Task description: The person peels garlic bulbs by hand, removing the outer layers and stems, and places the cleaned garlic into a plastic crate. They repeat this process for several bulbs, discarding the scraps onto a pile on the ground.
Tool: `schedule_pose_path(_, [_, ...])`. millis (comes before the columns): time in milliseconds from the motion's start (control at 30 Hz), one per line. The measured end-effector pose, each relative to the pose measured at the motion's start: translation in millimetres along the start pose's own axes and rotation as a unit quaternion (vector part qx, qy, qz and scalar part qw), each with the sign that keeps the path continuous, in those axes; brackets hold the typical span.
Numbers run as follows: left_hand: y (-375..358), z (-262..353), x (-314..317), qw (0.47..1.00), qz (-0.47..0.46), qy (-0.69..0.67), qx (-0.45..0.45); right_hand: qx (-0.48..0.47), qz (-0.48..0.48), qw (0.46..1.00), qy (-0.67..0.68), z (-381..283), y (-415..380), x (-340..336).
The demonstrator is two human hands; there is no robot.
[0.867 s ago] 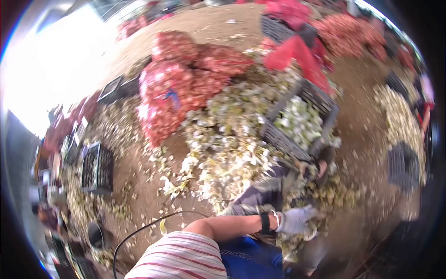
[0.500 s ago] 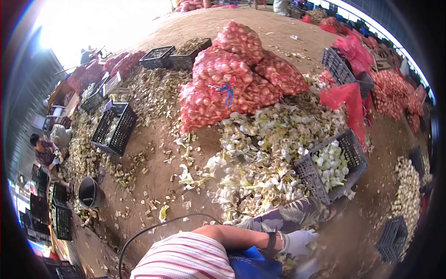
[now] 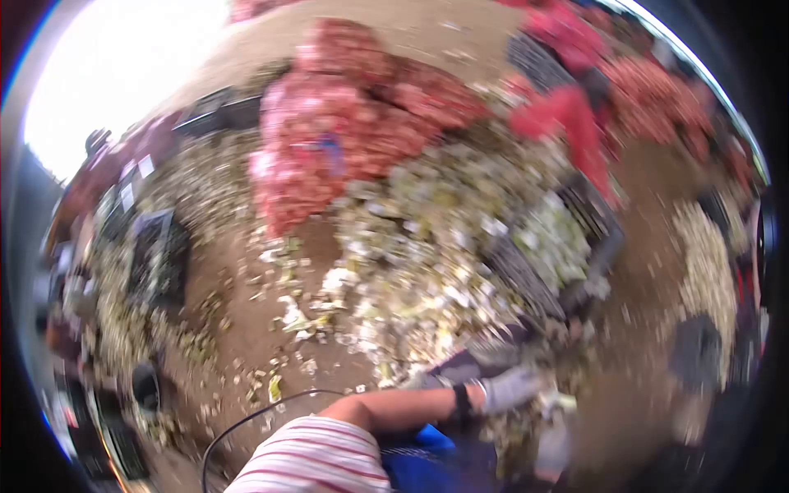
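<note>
My left hand [image 3: 511, 388], in a pale glove, reaches out on my bare arm past a dark wristband. Its fingers look curled, and a whitish-green piece [image 3: 559, 401] lies at their tips, too blurred to name. My right hand [image 3: 555, 448], also pale-gloved, is below it, badly smeared by motion, so its fingers cannot be read. Loose leaves and skins lie between the hands. Just beyond my patterned trouser leg [image 3: 497, 349], a dark plastic crate [image 3: 526, 275] holds white garlic bulbs [image 3: 555, 242]. Blue material [image 3: 427, 452] covers my lap.
Peeled skins [image 3: 411, 279] cover the ground ahead. Behind them stand stacked red mesh sacks [image 3: 337, 115] of bulbs. A black bucket [image 3: 146, 386] and a dark crate [image 3: 158, 259] are at left. Pale bulbs [image 3: 707, 279] and another crate [image 3: 697, 352] lie at right. A cable [image 3: 246, 419] curves by my arm.
The whole view has shifted, with sacks and crates now further left and blurred. My left hand appears higher in the picture; my right hand shows lower, beneath it.
</note>
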State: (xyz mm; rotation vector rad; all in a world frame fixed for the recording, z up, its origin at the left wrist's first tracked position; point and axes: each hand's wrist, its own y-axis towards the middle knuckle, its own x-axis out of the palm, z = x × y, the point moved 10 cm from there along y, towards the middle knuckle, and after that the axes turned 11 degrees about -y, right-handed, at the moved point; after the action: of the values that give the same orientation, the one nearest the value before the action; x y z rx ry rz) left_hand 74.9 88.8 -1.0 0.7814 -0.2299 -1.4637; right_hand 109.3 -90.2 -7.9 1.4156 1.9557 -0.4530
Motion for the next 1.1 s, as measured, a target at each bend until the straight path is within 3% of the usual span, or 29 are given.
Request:
schedule_pose_path(33, [14.6, -7.2, -6.0, 0.934, -0.085, -0.231, -0.26, 0.131, 0.0, 0.975, 0.18, -8.1, 3.4, -2.6])
schedule_pose_path(67, [-2.9, -8.1, 16.6, 0.719, -0.072, -0.494, -0.484, 0.129, 0.014, 0.991, 0.043, -21.3, 6.1, -21.9])
schedule_pose_path(100, [-15.6, -8.1, 42.7, 0.627, -0.109, -0.594, -0.493, 0.12, 0.014, 0.992, -0.033, 22.2, 0.5, -23.6])
schedule_pose_path(133, [-18.9, -18.9, 53.3, 0.732, -0.096, -0.511, -0.441, 0.131, 0.009, 0.991, -0.004, -17.6, 13.4, -31.6])
schedule_pose_path(167, [-21.4, 5.2, 65.0, 0.571, -0.112, -0.604, -0.545, 0.107, 0.032, 0.993, 0.027, -26.0, 14.7, -36.9])
schedule_pose_path(200, [-13.2, 27.0, 79.4, 0.508, -0.142, -0.68, -0.509, 0.051, 0.076, 0.995, 0.035, -40.8, 17.0, -44.8])
schedule_pose_path(233, [9.3, 33.1, 69.5, 0.649, -0.129, -0.564, -0.494, -0.015, 0.086, 0.996, 0.019, -36.6, 13.8, -43.9])
schedule_pose_path(267, [-13.7, 24.8, 92.4, 0.587, -0.122, -0.618, -0.509, -0.016, 0.078, 0.994, 0.071, -33.4, 7.0, -40.3])
schedule_pose_path(300, [-28.9, 16.1, 119.9, 0.526, -0.114, -0.669, -0.513, 0.132, 0.109, 0.956, 0.239, -6.7, -7.2, -39.3])
schedule_pose_path(367, [-23.7, 29.3, 117.6, 0.424, -0.098, -0.699, -0.568, 0.164, 0.135, 0.932, 0.295, 25.4, -23.9, -46.0])
schedule_pose_path(400, [-21.8, 14.7, 120.2, 0.493, -0.073, -0.649, -0.575, 0.186, 0.097, 0.912, 0.352, 33.6, -35.0, -41.7])
schedule_pose_path(433, [-29.8, 11.5, 130.8, 0.442, -0.086, -0.681, -0.578, 0.144, 0.117, 0.893, 0.411, 32.1, -42.9, -41.4])
schedule_pose_path(533, [-20.8, 10.1, 136.7, 0.53, -0.066, -0.623, -0.572, 0.161, 0.084, 0.904, 0.388, 31.1, -58.0, -28.3])
schedule_pose_path(567, [-25.3, 10.0, 142.0, 0.527, -0.079, -0.618, -0.578, 0.195, 0.095, 0.908, 0.358, 48.6, -69.0, -20.9])
schedule_pose_path(600, [-7.5, -2.5, 122.2, 0.799, -0.175, -0.368, -0.441, 0.198, 0.11, 0.916, 0.331, 62.6, -80.3, -17.8])
schedule_pose_path(633, [16.7, 14.4, 110.7, 0.942, -0.244, -0.067, -0.223, 0.203, 0.124, 0.923, 0.303, 63.0, -83.4, -24.8])
schedule_pose_path(667, [14.1, 0.8, 116.2, 0.89, -0.174, -0.26, -0.331, 0.212, 0.183, 0.86, 0.426, 70.2, -87.3, -30.7])
schedule_pose_path(700, [7.6, -1.2, 114.9, 0.855, -0.12, -0.329, -0.382, 0.215, 0.239, 0.778, 0.539, 76.4, -91.7, -34.3])
schedule_pose_path(767, [-20.1, -6.3, 133.8, 0.619, -0.003, -0.527, -0.583, 0.252, 0.27, 0.766, 0.526, 116.0, -116.5, -27.1])
schedule_pose_path(800, [1.6, 11.3, 125.8, 0.818, -0.172, -0.339, -0.432, 0.26, 0.31, 0.712, 0.573, 126.1, -124.5, -28.8])
schedule_pose_path(833, [-8.3, 18.6, 130.3, 0.64, -0.025, -0.563, -0.522, 0.266, 0.349, 0.653, 0.617, 134.2, -133.0, -31.4])
schedule_pose_path(867, [-7.4, 24.2, 127.6, 0.656, -0.065, -0.549, -0.513, 0.287, 0.377, 0.564, 0.676, 138.8, -143.0, -32.7])
schedule_pose_path(900, [-3.3, 26.9, 124.7, 0.672, -0.105, -0.535, -0.501, 0.275, 0.386, 0.554, 0.684, 143.7, -150.3, -37.6])
schedule_pose_path(933, [3.7, 29.3, 121.6, 0.76, -0.166, -0.407, -0.479, 0.274, 0.379, 0.557, 0.686, 140.9, -152.6, -43.4])
schedule_pose_path(967, [8.6, 28.7, 131.4, 0.823, -0.328, -0.27, -0.378, 0.272, 0.369, 0.561, 0.689, 137.0, -154.1, -47.8])
schedule_pose_path(1000, [23.6, 38.8, 135.7, 0.891, -0.329, -0.174, -0.26, 0.272, 0.372, 0.556, 0.692, 138.3, -159.1, -45.4])
schedule_pose_path(1033, [40.6, 59.0, 145.1, 0.935, -0.32, -0.074, -0.133, 0.262, 0.344, 0.615, 0.659, 136.4, -156.7, -46.1])
schedule_pose_path(1067, [47.5, 68.5, 155.0, 0.947, -0.304, -0.074, -0.068, 0.249, 0.317, 0.672, 0.622, 133.9, -152.3, -47.1])
schedule_pose_path(1100, [50.4, 69.5, 167.1, 0.946, -0.309, -0.073, -0.065, 0.247, 0.321, 0.668, 0.624, 136.0, -154.6, -44.5])
